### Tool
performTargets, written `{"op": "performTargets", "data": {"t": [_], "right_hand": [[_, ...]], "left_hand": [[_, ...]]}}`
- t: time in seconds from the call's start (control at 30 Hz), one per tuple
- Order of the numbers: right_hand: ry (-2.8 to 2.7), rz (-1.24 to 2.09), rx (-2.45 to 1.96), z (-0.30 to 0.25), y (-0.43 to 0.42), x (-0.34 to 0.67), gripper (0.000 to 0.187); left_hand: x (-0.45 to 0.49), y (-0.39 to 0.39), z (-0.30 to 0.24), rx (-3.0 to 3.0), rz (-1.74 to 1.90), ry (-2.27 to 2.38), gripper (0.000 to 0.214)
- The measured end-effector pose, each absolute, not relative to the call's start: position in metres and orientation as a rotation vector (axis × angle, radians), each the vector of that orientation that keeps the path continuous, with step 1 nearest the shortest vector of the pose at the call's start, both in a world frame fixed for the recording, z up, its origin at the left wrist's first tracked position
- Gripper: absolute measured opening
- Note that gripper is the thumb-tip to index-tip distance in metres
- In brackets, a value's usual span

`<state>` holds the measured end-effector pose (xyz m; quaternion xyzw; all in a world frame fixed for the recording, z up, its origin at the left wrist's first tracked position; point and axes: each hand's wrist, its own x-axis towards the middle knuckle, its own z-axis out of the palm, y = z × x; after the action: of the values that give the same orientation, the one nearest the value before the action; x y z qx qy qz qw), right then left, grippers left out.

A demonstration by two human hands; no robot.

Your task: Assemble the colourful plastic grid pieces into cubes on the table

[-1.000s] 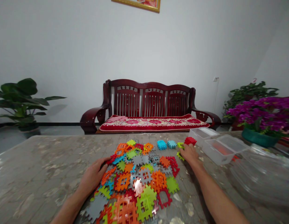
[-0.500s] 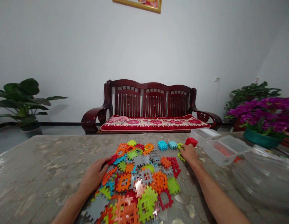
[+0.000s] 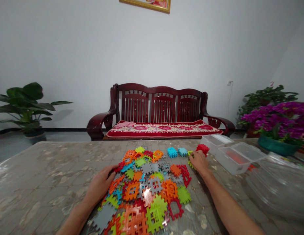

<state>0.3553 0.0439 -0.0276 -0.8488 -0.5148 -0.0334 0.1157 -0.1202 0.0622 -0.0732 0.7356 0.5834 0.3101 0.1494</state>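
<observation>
A loose heap of plastic interlocking tiles [image 3: 155, 184] in orange, green, grey, red and blue covers the middle of the table. At its left edge lies my left hand [image 3: 100, 182], fingers stretched forward and thumb apart, the fingertips touching a red tile [image 3: 120, 167]. Beyond the heap on the right, my right hand [image 3: 200, 161] has its fingers closed on a green tile [image 3: 190, 164], largely covered by the hand. A stack of red tiles [image 3: 203, 149] is just behind that hand. Two blue stacks of tiles [image 3: 172, 152] stand to its left.
Open clear plastic boxes [image 3: 231, 168] stand right of my right hand, one with something red inside. Nearer on the right is a clear plastic container [image 3: 279, 189]. Purple flowers in a green pot [image 3: 277, 145] stand behind. A wooden bench [image 3: 161, 107] is across the table [image 3: 49, 173].
</observation>
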Motion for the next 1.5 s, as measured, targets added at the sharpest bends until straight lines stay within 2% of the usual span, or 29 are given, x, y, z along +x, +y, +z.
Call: {"op": "performTargets", "data": {"t": [0.23, 0.37, 0.7, 0.83, 1.07, 1.5], "right_hand": [[-1.475, -0.259, -2.281, -0.027, 0.038, 0.333, 0.034], [-1.608, -0.092, -2.155, -0.03, 0.034, 0.306, 0.034], [-1.683, 0.067, -2.235, -0.021, 0.044, 0.285, 0.052], [-1.705, 0.061, -2.305, -0.024, 0.051, 0.285, 0.064], [-1.728, 0.033, -2.346, -0.028, 0.059, 0.282, 0.071], [-1.651, 0.103, -2.204, -0.027, 0.057, 0.284, 0.068]], "left_hand": [[-0.121, 0.063, -0.074, 2.115, 0.892, 1.679, 0.047], [-0.121, 0.063, -0.074, 2.123, 0.883, 1.669, 0.048], [-0.12, 0.062, -0.073, 2.114, 0.903, 1.68, 0.046], [-0.12, 0.063, -0.074, 2.101, 0.908, 1.675, 0.046], [-0.119, 0.062, -0.073, 2.09, 0.924, 1.663, 0.045], [-0.121, 0.063, -0.074, 2.111, 0.904, 1.666, 0.045]]}}
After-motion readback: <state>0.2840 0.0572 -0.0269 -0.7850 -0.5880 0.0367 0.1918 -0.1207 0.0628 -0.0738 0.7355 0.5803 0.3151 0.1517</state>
